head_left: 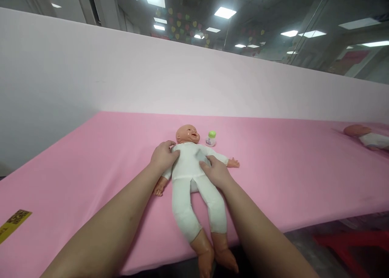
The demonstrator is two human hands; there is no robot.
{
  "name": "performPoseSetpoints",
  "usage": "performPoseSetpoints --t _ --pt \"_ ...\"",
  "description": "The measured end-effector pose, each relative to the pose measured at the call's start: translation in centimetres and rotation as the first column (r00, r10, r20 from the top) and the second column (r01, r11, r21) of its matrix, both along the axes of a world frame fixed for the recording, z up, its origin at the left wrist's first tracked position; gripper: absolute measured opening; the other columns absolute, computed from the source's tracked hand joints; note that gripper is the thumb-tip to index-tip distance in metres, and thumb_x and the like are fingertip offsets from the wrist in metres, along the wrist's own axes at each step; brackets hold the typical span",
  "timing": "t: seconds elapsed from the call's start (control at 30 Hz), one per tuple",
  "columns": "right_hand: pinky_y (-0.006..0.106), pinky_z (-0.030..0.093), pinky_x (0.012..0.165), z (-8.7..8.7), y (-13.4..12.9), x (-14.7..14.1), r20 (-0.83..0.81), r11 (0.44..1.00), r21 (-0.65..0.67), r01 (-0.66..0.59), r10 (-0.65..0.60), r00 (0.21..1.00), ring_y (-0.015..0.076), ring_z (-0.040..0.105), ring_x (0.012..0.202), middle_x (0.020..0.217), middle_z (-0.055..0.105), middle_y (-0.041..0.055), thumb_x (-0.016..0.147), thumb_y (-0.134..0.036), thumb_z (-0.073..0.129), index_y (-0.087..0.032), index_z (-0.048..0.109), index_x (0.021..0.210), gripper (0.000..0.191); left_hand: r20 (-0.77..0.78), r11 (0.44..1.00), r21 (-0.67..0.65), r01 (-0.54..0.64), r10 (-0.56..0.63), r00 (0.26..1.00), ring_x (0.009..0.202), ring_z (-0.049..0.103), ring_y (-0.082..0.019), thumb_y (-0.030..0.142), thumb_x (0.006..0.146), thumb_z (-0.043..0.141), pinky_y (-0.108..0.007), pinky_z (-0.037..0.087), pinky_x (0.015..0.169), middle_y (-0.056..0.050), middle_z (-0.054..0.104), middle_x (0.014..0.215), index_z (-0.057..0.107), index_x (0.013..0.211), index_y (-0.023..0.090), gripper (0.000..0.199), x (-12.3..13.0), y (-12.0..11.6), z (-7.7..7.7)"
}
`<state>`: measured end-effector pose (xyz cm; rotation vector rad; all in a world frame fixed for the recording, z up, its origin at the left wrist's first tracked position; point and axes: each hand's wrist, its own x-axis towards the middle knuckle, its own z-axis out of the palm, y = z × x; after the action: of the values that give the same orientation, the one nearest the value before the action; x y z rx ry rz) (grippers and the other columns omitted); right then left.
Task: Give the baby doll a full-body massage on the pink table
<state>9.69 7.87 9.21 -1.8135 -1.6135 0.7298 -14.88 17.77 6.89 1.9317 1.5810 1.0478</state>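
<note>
Fingers of the left hand [164, 157] grasp one doll [189, 162] by the shoulder; the right hand [218, 173] touches its side, grip unclear. It lies on the pink worktop [279, 160] near one jar [210, 139]; a second doll [373, 141] lies well apart.

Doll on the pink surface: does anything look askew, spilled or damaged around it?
The doll has its feet past the near edge of the pink surface, which looks odd since its body lies on top. The jar stands upright with its green lid on; no spill or damage shows.
</note>
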Motion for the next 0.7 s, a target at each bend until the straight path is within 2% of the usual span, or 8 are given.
performPoseSetpoints --t 0.1,0.17,0.27,0.33,0.43,0.53,0.63,0.7 --pt "0.044 0.050 0.098 0.2 -0.4 -0.7 0.049 0.999 0.023 -0.044 0.043 0.998 0.0344 0.068 0.120 0.129 0.074 0.0118 0.102 -0.055 0.056 -0.023 0.066 0.134 0.047 -0.163 0.988 0.147 -0.041 0.065 0.984 0.128 0.061 -0.039 0.043 0.090 0.064 -0.052 0.046 0.108 -0.016 0.063 0.142 0.069 0.130 0.023 0.044 0.9 -1.5 1.4" --pt "0.043 0.051 0.095 0.2 -0.7 -1.1 0.092 0.998 0.034 -0.052 0.049 0.995 0.0355 0.069 0.117 0.126 0.074 0.0129 0.103 -0.057 0.055 -0.021 0.065 0.136 0.050 -0.215 0.979 0.205 -0.004 0.049 0.975 0.133 0.057 -0.041 0.042 0.090 0.065 -0.056 0.041 0.114 -0.016 0.058 0.147 0.068 0.131 0.023 0.045 1.9 -2.8 2.5" --pt "0.041 0.051 0.088 0.4 -0.9 -1.5 0.133 0.998 0.036 -0.050 0.045 0.990 0.0352 0.071 0.109 0.118 0.076 0.0133 0.104 -0.057 0.052 -0.021 0.064 0.135 0.049 -0.192 0.980 0.180 0.084 -0.049 0.980 0.135 0.056 -0.040 0.041 0.090 0.067 -0.054 0.041 0.115 -0.012 0.058 0.147 0.067 0.133 0.027 0.045 3.6 -4.9 3.7" --pt "0.039 0.051 0.084 0.4 -0.9 -1.6 0.142 0.998 0.032 -0.048 0.043 0.989 0.0342 0.071 0.105 0.115 0.077 0.0130 0.104 -0.054 0.051 -0.021 0.066 0.129 0.044 -0.153 0.984 0.124 0.130 -0.111 0.982 0.137 0.055 -0.039 0.044 0.091 0.067 -0.053 0.043 0.114 -0.011 0.058 0.147 0.065 0.136 0.028 0.049 4.5 -5.9 3.9" --pt "0.039 0.051 0.082 0.5 -0.9 -1.6 0.129 0.998 0.026 -0.051 0.047 0.991 0.0336 0.072 0.103 0.114 0.077 0.0124 0.104 -0.052 0.052 -0.022 0.067 0.127 0.041 -0.118 0.986 0.090 0.143 -0.132 0.984 0.145 0.047 -0.040 0.048 0.090 0.069 -0.054 0.039 0.119 -0.013 0.052 0.155 0.059 0.144 0.025 0.059 4.9 -6.1 3.1" --pt "0.041 0.052 0.089 0.4 -0.9 -1.5 0.085 0.998 0.032 -0.052 0.049 0.995 0.0343 0.071 0.110 0.119 0.076 0.0122 0.100 -0.055 0.059 -0.022 0.066 0.133 0.047 -0.066 0.980 0.107 0.166 -0.160 0.985 0.152 0.040 -0.039 0.051 0.090 0.070 -0.053 0.034 0.124 -0.015 0.048 0.160 0.053 0.149 0.023 0.068 4.4 -5.2 1.7" --pt "0.043 0.052 0.096 0.3 -0.8 -1.4 0.044 0.999 0.033 -0.042 0.041 0.998 0.0355 0.069 0.117 0.128 0.074 0.0132 0.094 -0.056 0.067 -0.021 0.064 0.139 0.057 0.044 0.977 0.119 0.175 -0.182 0.982 0.149 0.045 -0.034 0.048 0.092 0.069 -0.050 0.037 0.122 -0.013 0.052 0.157 0.052 0.149 0.025 0.063 3.4 -4.0 0.5" --pt "0.044 0.052 0.097 0.2 -0.7 -1.3 0.022 0.999 0.033 -0.040 0.039 0.999 0.0360 0.068 0.121 0.132 0.072 0.0138 0.091 -0.056 0.070 -0.020 0.064 0.141 0.062 0.105 0.984 0.106 0.145 -0.156 0.982 0.146 0.049 -0.032 0.048 0.094 0.066 -0.049 0.039 0.121 -0.011 0.055 0.154 0.054 0.147 0.027 0.058 2.6 -3.1 0.0"
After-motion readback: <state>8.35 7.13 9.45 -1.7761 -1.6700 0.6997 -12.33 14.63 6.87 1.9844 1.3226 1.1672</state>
